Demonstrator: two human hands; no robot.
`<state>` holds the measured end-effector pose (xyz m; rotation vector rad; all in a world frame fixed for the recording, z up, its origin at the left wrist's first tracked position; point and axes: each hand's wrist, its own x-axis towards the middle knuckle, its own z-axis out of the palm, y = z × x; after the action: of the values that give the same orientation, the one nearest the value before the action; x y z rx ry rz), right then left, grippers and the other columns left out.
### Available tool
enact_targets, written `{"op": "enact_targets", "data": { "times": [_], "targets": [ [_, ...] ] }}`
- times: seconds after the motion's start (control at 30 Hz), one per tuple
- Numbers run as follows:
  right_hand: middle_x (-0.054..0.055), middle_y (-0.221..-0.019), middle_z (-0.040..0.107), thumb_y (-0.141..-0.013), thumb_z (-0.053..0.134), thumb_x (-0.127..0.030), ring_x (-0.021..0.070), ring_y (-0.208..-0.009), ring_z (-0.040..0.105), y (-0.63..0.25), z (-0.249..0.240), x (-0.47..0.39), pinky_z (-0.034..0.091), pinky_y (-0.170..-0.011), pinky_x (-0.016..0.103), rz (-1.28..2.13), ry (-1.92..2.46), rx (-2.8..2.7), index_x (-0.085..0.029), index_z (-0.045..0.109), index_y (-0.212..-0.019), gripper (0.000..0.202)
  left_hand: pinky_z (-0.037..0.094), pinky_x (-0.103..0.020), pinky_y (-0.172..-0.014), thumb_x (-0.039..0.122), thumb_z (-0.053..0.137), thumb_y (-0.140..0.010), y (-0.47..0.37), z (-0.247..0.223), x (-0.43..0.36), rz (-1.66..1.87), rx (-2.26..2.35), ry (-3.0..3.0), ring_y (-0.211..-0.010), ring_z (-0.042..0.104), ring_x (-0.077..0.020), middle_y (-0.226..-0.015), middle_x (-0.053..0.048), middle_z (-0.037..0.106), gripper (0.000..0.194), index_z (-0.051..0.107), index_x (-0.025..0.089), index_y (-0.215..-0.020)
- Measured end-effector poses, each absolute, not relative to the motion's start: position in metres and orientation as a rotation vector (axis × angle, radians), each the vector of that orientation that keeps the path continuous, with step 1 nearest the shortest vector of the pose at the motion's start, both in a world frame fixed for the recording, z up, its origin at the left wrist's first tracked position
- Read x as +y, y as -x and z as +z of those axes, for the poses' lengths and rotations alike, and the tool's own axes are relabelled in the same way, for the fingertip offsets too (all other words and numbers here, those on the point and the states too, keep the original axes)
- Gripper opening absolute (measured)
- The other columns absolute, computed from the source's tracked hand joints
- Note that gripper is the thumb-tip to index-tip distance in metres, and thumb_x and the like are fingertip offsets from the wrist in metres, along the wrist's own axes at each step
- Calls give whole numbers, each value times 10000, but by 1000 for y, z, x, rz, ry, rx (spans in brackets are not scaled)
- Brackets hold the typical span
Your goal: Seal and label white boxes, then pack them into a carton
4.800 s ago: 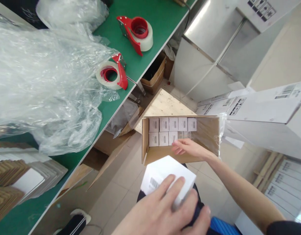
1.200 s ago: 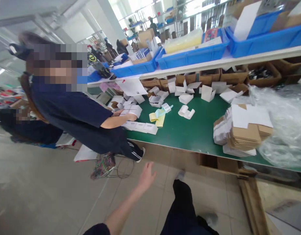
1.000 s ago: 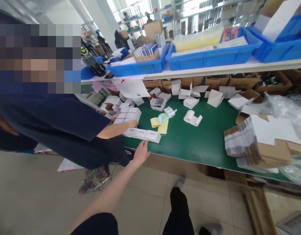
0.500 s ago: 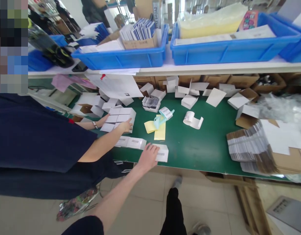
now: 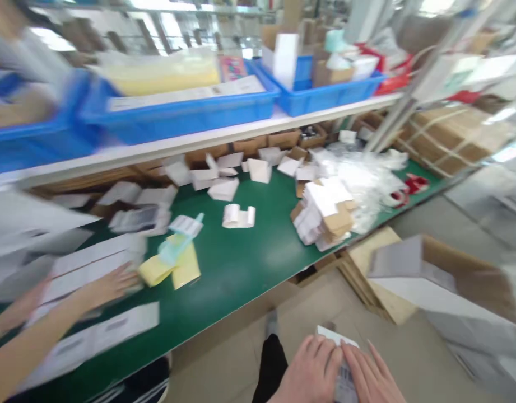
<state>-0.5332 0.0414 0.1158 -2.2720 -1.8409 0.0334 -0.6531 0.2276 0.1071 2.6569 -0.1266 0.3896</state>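
A small white box (image 5: 345,386) with grey print or a label is held low, out over the floor and away from the table edge. My left hand (image 5: 310,366) grips it from the left, fingers wrapped over its upper part. On the other side my right hand (image 5: 369,369) presses against it, the fingertips of both hands close together at the top. The lower end of the box runs out of the picture, and blur hides its print.
A co-worker's hand (image 5: 108,285) rests on stacked white boxes (image 5: 93,254) at left; more labelled boxes (image 5: 110,330) line the front edge. The green table (image 5: 241,268) bears yellow paper (image 5: 188,268), a label roll (image 5: 236,216) and flat cartons (image 5: 310,215). A large open carton (image 5: 426,285) stands right.
My left hand has taken the white box off the table edge. My right hand has come into view and both hold the box. The view has swung to the right.
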Motion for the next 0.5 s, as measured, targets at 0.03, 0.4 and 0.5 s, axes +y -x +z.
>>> {"op": "enact_targets", "data": {
  "times": [0.03, 0.4, 0.5],
  "targets": [
    [126, -1328, 707, -822, 566, -208, 342, -1118, 712, 530, 124, 30, 599, -954, 557, 40, 2327, -1771, -212, 337, -1582, 793, 522, -427, -870, 300, 535, -926, 634, 111, 217, 391, -202, -2632, -978, 623, -284, -1098, -153, 692, 465, 519, 100, -1345],
    [117, -1275, 658, -719, 663, -350, 293, -1127, 652, 301, 138, -183, 531, -970, 417, 297, 2556, -510, -209, 477, -1352, 674, 541, -378, -1063, 385, 678, -892, 384, 97, 82, 363, -503, -2629, -1339, 569, -291, -1434, -143, 610, 730, 406, 182, -1538],
    [113, -1238, 660, -755, 706, -509, 288, -1062, 667, 181, 120, -260, 534, -879, 385, 217, 2662, -15, -216, 444, -1335, 701, 575, -384, -1023, 407, 655, -923, 337, 61, 67, 274, -195, -2687, -1273, 623, -280, -1366, -124, 651, 613, 474, 224, -1479]
  ]
}}
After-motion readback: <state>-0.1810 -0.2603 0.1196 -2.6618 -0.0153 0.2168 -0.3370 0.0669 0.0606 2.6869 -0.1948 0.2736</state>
